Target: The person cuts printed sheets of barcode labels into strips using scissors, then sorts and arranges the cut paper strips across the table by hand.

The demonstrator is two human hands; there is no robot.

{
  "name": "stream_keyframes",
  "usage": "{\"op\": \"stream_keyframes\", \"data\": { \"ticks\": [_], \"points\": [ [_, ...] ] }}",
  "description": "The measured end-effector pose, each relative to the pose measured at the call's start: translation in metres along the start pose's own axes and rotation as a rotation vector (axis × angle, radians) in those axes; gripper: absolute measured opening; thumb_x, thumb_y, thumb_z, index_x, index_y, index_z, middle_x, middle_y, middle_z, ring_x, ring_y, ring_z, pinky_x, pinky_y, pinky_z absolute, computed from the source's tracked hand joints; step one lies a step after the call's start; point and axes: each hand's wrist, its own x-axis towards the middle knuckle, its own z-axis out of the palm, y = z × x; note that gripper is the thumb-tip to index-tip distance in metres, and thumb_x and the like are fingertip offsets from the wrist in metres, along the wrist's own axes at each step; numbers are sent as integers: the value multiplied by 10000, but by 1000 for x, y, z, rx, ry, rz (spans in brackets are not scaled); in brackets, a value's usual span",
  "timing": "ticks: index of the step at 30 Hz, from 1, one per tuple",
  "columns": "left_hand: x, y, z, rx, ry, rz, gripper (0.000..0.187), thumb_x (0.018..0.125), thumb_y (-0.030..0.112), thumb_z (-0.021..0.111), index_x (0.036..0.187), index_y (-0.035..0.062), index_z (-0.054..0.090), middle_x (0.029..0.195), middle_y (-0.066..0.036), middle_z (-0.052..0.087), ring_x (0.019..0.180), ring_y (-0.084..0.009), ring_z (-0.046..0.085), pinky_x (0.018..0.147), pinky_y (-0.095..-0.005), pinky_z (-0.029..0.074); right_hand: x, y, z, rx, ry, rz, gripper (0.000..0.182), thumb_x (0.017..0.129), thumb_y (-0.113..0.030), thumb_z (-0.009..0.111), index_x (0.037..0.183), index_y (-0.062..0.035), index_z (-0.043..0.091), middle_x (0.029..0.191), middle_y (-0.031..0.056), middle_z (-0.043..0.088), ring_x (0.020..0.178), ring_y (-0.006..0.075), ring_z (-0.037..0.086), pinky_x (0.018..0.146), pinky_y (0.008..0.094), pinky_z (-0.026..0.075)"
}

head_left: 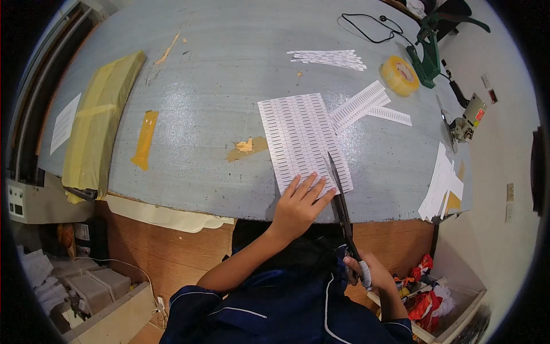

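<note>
A white sheet [301,135] printed with rows of small dark marks lies slightly turned on the table, close to its front edge. My left hand [298,209] rests flat on the sheet's lower part, fingers spread. In my right hand [375,272], low at the front edge, are long dark scissors [342,213]; my fingers wrap round the handles. The blades point away from me over the sheet's right side, the tip overlapping the printed rows. Cut printed strips [360,107] lie against the sheet's upper right.
Farther back lie a pile of narrow paper strips [327,58], a roll of clear tape [400,75] and a green tool [425,56]. A tape dispenser [465,123] and white papers [440,186] are at right. A long tape-wrapped package [102,123] lies left, near brown tape [145,140].
</note>
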Motion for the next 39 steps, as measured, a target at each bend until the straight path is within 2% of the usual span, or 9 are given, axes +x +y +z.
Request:
{"op": "stream_keyframes", "data": {
  "ticks": [15, 20, 22, 25, 29, 34, 39],
  "points": [
    [-1, 1, 0, -31, 9, -22, 303, 798, 160, 595, 1091, 185, 671, 1121, -74, 645, 1114, -241, 576, 939, -442, 441, -3, -11, 5, -70, 11, 37, 466, 915, -483, 508, 871, -19, 497, 560, 55, 536, 474, 148, 568, 436, 279, 437],
    [0, 0, -1, -19, 17, -18, 272, 801, 176, 613, 1066, 175, 674, 1114, -38, 654, 1109, -221, 583, 934, -451, 441, -5, -18, 7, -125, 6, 86, 462, 917, -477, 508, 884, -16, 505, 585, 61, 551, 489, 146, 579, 443, 273, 446],
    [-2, 1, 0, -34, 21, -25, 263, 806, 172, 603, 1059, 167, 675, 1101, -29, 661, 1104, -212, 587, 933, -455, 439, -6, -17, 11, 35, 3, 52, 446, 921, -460, 511, 893, -15, 506, 598, 65, 560, 508, 144, 590, 453, 268, 452],
    [-4, 9, -3, -53, 17, -11, 252, 816, 166, 587, 1052, 154, 674, 1077, -20, 673, 1097, -198, 595, 930, -463, 437, -2, -20, 8, 81, -33, 31, 427, 923, -442, 519, 903, -15, 504, 604, 57, 556, 521, 144, 596, 460, 265, 452],
    [-7, 14, -8, -48, 6, -14, 253, 826, 165, 573, 1058, 150, 674, 1070, -26, 677, 1100, -188, 595, 928, -469, 433, 5, -32, 5, 11, -11, 27, 395, 923, -410, 536, 909, -17, 501, 620, 53, 557, 520, 148, 596, 459, 268, 451],
    [-8, 16, -16, -69, 2, -24, 263, 830, 165, 564, 1068, 150, 674, 1063, -29, 680, 1093, -188, 601, 945, -475, 422, 12, -32, 3, 94, -22, 17, 324, 919, -333, 562, 923, -15, 498, 625, 50, 550, 518, 149, 598, 459, 275, 450],
    [-7, 18, -17, -76, 0, -32, 264, 830, 154, 562, 1069, 142, 673, 1059, -41, 680, 1073, -192, 612, 951, -487, 417, 15, -37, 6, 52, 13, 7, 316, 921, -319, 556, 936, -10, 496, 620, 45, 539, 518, 145, 598, 447, 275, 444]
  ]
}}
